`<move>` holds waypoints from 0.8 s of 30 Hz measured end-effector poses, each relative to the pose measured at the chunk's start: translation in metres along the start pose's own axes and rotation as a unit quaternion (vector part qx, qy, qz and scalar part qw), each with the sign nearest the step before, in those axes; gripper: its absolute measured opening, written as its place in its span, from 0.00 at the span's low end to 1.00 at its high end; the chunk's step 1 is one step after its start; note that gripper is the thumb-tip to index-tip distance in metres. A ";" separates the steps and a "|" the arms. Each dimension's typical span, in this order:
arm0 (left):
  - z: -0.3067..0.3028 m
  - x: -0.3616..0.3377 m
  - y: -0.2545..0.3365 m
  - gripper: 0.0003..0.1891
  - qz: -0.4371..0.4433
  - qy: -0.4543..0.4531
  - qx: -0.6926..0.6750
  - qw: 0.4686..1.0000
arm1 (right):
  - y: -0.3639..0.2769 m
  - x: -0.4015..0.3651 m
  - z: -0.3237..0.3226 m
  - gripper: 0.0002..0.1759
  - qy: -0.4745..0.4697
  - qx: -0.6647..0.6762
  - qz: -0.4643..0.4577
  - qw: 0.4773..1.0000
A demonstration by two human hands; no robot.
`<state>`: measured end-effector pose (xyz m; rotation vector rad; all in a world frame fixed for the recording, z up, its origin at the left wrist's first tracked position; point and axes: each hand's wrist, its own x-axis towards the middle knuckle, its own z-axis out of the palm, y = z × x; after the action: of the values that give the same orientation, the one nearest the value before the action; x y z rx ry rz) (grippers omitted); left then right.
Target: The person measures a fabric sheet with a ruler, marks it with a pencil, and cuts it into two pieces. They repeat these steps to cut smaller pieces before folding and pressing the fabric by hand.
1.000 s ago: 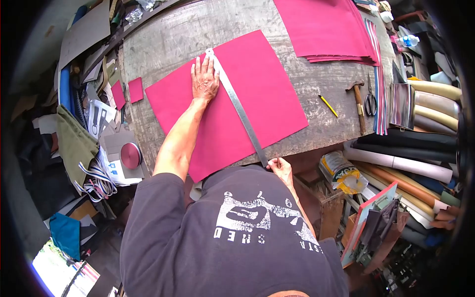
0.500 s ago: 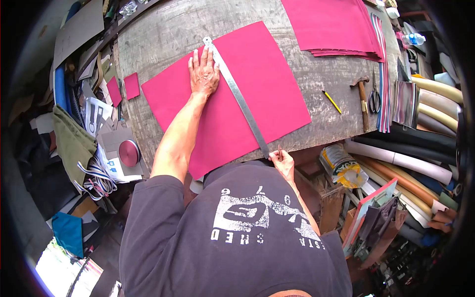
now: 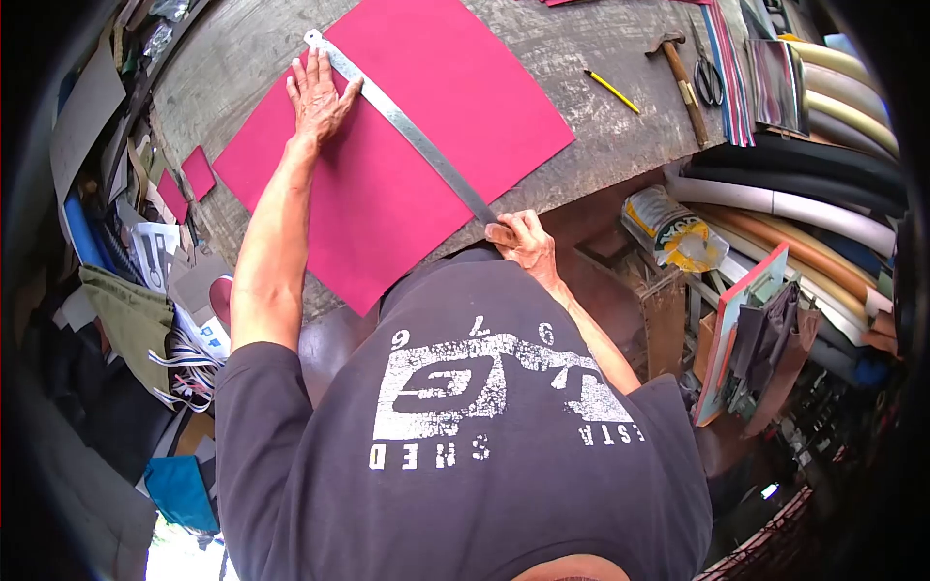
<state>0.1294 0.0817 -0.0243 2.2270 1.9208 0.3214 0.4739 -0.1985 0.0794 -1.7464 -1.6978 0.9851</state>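
A large red sheet (image 3: 426,116) lies on the worn wooden table (image 3: 610,145), with a long metal ruler (image 3: 412,131) slanting across it. My left hand (image 3: 320,102) presses flat beside the ruler's far end, fingers spread, some fingertips on the metal. At the near end, by the table's front edge, my right hand (image 3: 525,240) has its fingers closed at the ruler's tip. Whether a small tool is also inside that hand is hidden. To the right of the sheet lies a yellow pencil (image 3: 612,92).
A hammer (image 3: 683,87), scissors (image 3: 709,79) and striped strips (image 3: 728,73) lie at the table's right. Small red pieces (image 3: 199,174) are at the left edge. Rolls of material (image 3: 843,213) and a tin (image 3: 673,230) stand off the right side.
The view has shifted, so the table contents appear higher and further left. My right hand has turned, its fingers now folded over the ruler's near end. My left hand stays beside the far end.
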 end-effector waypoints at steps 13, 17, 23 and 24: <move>-0.011 -0.001 0.005 0.78 -0.006 -0.069 0.028 0.997 | 0.013 -0.007 0.005 0.21 0.084 -0.055 -0.039 0.994; -0.015 0.001 0.009 0.76 -0.014 -0.073 0.013 0.997 | 0.025 -0.003 0.010 0.20 0.114 -0.078 -0.024 0.990; -0.011 0.001 0.008 0.71 -0.018 -0.069 0.020 0.997 | 0.026 0.003 0.005 0.19 0.150 -0.107 -0.008 0.983; -0.011 0.002 0.008 0.71 -0.018 -0.068 0.021 0.997 | 0.026 0.004 0.006 0.19 0.153 -0.106 -0.005 0.982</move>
<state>0.1341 0.0821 -0.0112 2.1765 1.9099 0.1226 0.4857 -0.1980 0.0550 -1.9062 -1.6549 0.5098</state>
